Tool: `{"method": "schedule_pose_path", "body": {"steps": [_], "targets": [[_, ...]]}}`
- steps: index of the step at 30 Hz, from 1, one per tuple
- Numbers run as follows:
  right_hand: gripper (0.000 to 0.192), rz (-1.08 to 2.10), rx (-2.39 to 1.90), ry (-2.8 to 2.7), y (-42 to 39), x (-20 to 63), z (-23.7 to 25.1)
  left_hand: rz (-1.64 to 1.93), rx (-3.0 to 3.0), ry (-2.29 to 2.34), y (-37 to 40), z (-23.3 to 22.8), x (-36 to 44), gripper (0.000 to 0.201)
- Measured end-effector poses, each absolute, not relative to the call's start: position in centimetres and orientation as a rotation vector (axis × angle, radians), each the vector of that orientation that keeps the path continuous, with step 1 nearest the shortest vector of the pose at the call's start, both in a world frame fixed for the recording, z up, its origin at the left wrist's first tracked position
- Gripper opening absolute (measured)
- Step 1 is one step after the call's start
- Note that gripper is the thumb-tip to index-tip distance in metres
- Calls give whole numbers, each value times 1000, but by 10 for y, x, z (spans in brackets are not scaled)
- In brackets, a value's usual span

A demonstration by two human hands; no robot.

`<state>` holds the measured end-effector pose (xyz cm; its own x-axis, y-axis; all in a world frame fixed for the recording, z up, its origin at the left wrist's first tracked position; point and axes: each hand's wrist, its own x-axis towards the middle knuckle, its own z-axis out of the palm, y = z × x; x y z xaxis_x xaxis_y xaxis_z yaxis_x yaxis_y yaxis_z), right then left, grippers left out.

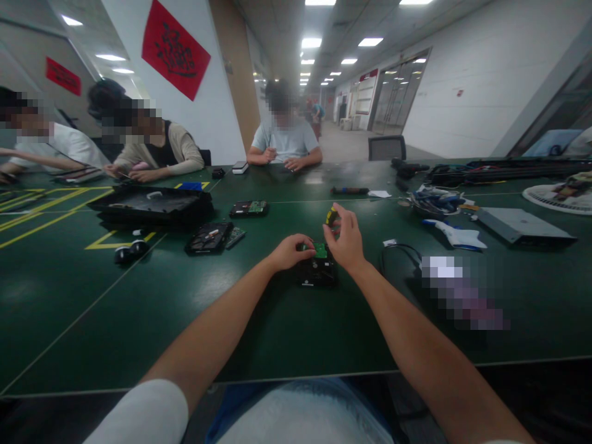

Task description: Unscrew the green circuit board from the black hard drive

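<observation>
Where the dark green table [139, 320] meets the far left edge, yellow floor-style lines [50, 206] cross its surface and two seated people work over small parts. A black tray-like chassis [152, 206] lies next, with two small black knobs [131, 250] just in front of it. Right of these sit an opened hard drive [209, 238] and, farther back, a second drive with a green circuit board [250, 208]. On the wall above hangs a red banner [174, 50] with black calligraphy; the characters cannot be read.

At centre, a third hard drive [317, 269] lies flat on the table, green circuit board upward; its white label text is too small to read. The left hand [291, 251] rests on the drive's left upper corner, fingers curled onto the board. The right hand [345, 240] is closed on a screwdriver [331, 217] with a yellow-and-black handle, held upright over the drive's far edge. The two hands are near each other but not touching. A third person sits across the table behind them.

Right of the drive lie a black cable [400, 250], a white part [456, 235], a cluster of blue-handled tools [435, 200] and a flat grey device [522, 225].
</observation>
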<state>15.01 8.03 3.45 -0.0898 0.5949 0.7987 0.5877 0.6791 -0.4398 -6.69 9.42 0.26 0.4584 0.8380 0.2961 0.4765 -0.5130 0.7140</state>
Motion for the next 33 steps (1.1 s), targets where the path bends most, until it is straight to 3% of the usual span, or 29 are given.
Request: {"method": "schedule_pose_path", "body": {"steps": [33], "targets": [[63,-35,-965,-1739,80,149,36,885,2166,1073,97,-1,-69,20]]}}
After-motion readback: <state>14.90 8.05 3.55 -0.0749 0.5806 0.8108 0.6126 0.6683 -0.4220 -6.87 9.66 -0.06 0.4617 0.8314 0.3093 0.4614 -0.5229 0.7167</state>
